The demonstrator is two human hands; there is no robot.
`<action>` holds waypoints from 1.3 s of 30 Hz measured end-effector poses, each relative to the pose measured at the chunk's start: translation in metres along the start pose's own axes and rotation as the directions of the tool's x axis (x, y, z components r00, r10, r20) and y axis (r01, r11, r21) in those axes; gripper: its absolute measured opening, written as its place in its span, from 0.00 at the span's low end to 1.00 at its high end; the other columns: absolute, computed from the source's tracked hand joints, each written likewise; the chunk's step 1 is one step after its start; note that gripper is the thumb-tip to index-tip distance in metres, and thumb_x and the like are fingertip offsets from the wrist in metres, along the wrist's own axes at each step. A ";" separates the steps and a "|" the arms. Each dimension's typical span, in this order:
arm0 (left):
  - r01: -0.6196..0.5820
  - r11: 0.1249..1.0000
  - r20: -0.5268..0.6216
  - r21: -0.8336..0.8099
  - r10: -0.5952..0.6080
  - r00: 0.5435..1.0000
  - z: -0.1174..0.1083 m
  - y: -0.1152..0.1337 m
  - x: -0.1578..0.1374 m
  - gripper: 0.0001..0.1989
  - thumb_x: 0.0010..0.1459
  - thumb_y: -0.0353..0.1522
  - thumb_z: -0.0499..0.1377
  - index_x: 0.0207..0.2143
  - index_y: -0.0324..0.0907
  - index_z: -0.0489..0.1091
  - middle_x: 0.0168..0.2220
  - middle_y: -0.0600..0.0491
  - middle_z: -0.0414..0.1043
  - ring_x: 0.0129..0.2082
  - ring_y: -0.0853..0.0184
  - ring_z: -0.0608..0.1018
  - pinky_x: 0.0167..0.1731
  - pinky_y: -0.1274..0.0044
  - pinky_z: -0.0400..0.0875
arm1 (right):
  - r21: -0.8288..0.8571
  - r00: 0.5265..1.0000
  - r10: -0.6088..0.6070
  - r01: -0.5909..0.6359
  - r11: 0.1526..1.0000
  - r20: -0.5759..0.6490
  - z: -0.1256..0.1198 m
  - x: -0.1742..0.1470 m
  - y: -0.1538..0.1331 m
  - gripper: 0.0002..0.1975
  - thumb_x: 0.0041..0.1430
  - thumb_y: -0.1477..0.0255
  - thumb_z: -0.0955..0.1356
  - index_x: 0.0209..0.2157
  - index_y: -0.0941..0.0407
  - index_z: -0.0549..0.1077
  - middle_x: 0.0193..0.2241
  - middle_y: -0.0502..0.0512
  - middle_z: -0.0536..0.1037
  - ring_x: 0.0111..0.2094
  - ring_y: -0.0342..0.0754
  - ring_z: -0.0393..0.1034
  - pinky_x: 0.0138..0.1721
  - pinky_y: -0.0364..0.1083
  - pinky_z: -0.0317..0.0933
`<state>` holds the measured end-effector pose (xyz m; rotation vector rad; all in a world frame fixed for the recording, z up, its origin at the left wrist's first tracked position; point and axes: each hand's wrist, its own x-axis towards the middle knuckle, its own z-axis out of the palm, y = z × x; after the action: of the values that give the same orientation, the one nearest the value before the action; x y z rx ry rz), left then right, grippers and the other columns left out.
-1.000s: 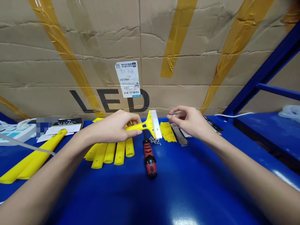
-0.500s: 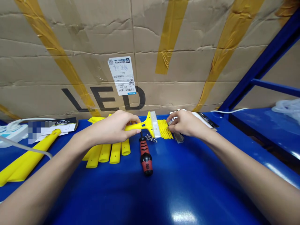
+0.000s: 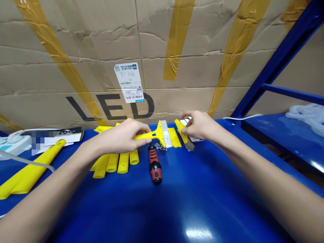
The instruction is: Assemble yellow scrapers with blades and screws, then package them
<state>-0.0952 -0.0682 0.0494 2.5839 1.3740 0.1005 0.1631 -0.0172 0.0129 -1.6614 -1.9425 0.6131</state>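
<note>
My left hand (image 3: 131,135) is closed around the yellow handle of a scraper (image 3: 157,134), which has a flat silvery blade (image 3: 165,134) along its head. My right hand (image 3: 196,125) pinches a small yellow plastic plate (image 3: 181,131), raised at a tilt. Between the blade and that plate lies a stack of similar yellow plates (image 3: 174,137). Grey metal blades (image 3: 189,145) rest just below my right hand. Small screws and nuts (image 3: 160,146) are heaped under the scraper head. A red and black screwdriver (image 3: 155,165) lies just in front, its shaft tip partly hidden by my left hand.
Several yellow tube handles (image 3: 123,163) lie below my left wrist, and larger yellow pieces (image 3: 32,170) lie at the left. A white power strip (image 3: 15,148) and cable sit far left. A cardboard box (image 3: 101,50) closes off the back; a blue metal frame (image 3: 270,67) rises at the right.
My right hand has lifted one yellow plate off the stack and moved slightly up and right of it. My left hand keeps its hold on the scraper. The view has shifted slightly.
</note>
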 end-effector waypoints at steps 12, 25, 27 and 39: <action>0.011 1.000 0.016 -0.003 -0.011 1.000 0.000 -0.003 0.000 0.19 0.63 0.42 0.56 0.48 0.41 0.76 0.48 0.47 0.79 0.43 0.59 0.79 0.40 0.72 0.67 | 0.695 0.969 -0.026 -0.158 0.702 0.246 -0.005 -0.003 -0.001 0.15 0.47 0.79 0.72 0.16 0.56 0.64 0.27 0.55 0.79 0.20 0.36 0.53 0.19 0.40 0.53; -0.005 0.999 0.013 -0.032 0.005 1.000 0.004 -0.009 0.000 0.17 0.63 0.41 0.56 0.47 0.41 0.76 0.45 0.48 0.80 0.40 0.61 0.79 0.39 0.72 0.67 | 0.802 0.946 0.011 -0.280 0.528 0.323 -0.003 -0.004 0.000 0.15 0.49 0.79 0.76 0.40 0.55 0.78 0.30 0.50 0.81 0.29 0.38 0.73 0.31 0.38 0.66; -0.005 0.999 0.015 -0.032 0.005 1.000 0.004 -0.010 0.000 0.16 0.63 0.41 0.56 0.46 0.42 0.76 0.44 0.48 0.80 0.39 0.61 0.79 0.39 0.72 0.67 | 0.780 0.927 0.015 -0.325 0.535 0.376 -0.001 -0.004 0.001 0.11 0.50 0.80 0.76 0.37 0.57 0.78 0.30 0.52 0.82 0.30 0.39 0.75 0.34 0.38 0.69; -0.040 0.998 0.003 -0.052 0.041 0.999 0.003 -0.009 -0.001 0.14 0.63 0.38 0.57 0.46 0.42 0.76 0.43 0.51 0.80 0.39 0.63 0.77 0.37 0.74 0.65 | 0.730 0.942 -0.010 -0.254 0.634 0.336 0.021 -0.014 -0.013 0.18 0.41 0.78 0.80 0.33 0.57 0.74 0.21 0.49 0.79 0.23 0.40 0.73 0.27 0.37 0.69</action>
<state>-0.1030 -0.0646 0.0450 2.5680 1.3004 0.1363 0.1412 -0.0336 0.0038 -1.1638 -1.3916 1.5894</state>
